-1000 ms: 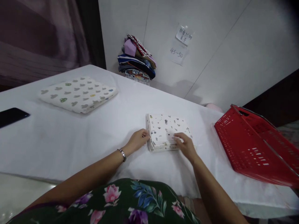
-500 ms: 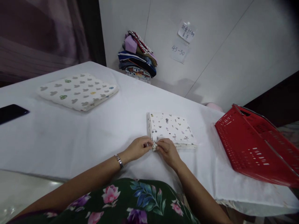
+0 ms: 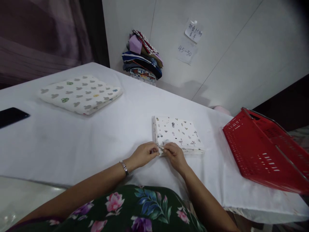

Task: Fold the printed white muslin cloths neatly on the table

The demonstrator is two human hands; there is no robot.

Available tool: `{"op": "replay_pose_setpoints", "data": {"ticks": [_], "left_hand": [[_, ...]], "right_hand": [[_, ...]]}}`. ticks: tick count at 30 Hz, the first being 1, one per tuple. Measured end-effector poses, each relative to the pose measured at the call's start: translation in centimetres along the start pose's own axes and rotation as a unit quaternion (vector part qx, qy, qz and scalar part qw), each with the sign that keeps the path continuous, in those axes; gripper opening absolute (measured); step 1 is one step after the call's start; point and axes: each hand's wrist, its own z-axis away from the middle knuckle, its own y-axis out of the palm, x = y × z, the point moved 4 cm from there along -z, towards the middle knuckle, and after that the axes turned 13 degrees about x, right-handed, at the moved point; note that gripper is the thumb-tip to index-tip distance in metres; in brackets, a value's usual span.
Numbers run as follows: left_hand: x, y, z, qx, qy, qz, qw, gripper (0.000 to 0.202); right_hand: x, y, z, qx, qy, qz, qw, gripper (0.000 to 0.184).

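A small folded white cloth (image 3: 177, 132) with tiny printed figures lies on the white table (image 3: 108, 138) in front of me. My left hand (image 3: 144, 154) and my right hand (image 3: 175, 154) meet at its near left corner. Both hands pinch that corner, fingertips almost touching each other. A metal bracelet circles my left wrist.
A larger folded cloth (image 3: 80, 94) with grey shapes lies at the far left. A black phone (image 3: 12, 116) sits at the left edge. A red plastic basket (image 3: 263, 151) stands at the right. A pile of coloured fabrics (image 3: 142, 59) leans against the wall under two paper notes (image 3: 189, 40).
My right hand has slid from the cloth's near right edge to its near left corner, joining the left hand there. Both hands now pinch the corner.
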Motion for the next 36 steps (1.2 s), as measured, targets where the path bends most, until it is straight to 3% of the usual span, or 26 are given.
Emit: {"op": "replay_pose_setpoints", "data": {"ticks": [5,13,28,36], "left_hand": [[-0.1,-0.1,0.1,-0.001,-0.002,-0.007,1.000,0.012],[0.4,0.1,0.2,0.015,-0.065,-0.060,0.996,0.017],[1.6,1.4,-0.1,0.015,-0.152,0.136,0.979,0.020],[1.3,1.8,-0.3,0.016,-0.182,0.239,0.954,0.014]], "right_hand": [[0.8,0.4,0.3,0.011,-0.014,0.074,0.997,0.020],[1.1,0.6,0.6,0.038,-0.030,0.129,0.990,0.020],[0.9,0.8,0.7,-0.026,-0.042,0.103,0.993,0.018],[1.0,1.5,1.0,-0.006,-0.082,0.158,0.984,0.026]]}}
